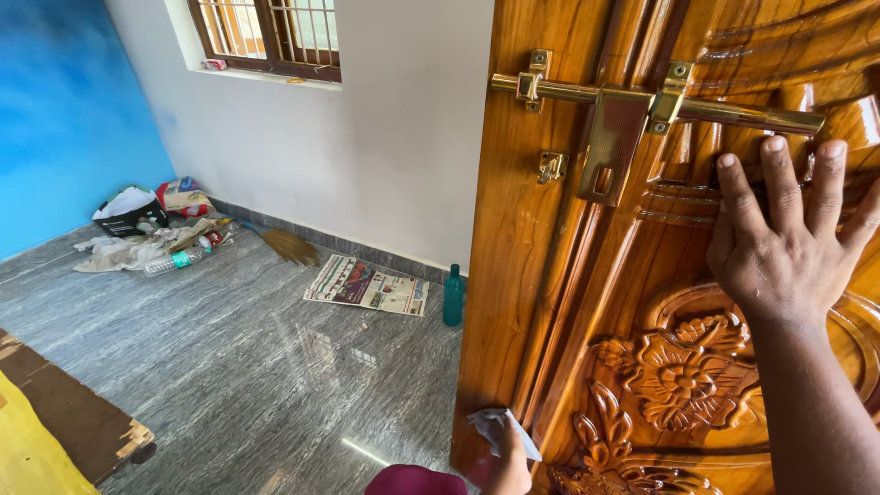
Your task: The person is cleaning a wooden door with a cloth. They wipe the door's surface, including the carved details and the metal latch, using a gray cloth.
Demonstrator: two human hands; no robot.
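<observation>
Head cam: right hand point(790, 240) flat, fingers spread on door point(568, 302); left hand point(510, 467) pinching cloth point(495, 426). Door could swing, latch point(612, 137) might snag fingers.

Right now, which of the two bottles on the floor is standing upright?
The teal bottle beside the newspaper stands upright; the clear plastic bottle lies on its side among the litter.

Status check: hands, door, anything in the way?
Right hand flat on door, fingers spread, below brass bolt. Left hand pressing cloth to door's lower edge. Nothing blocking; green bottle on floor behind.
</observation>
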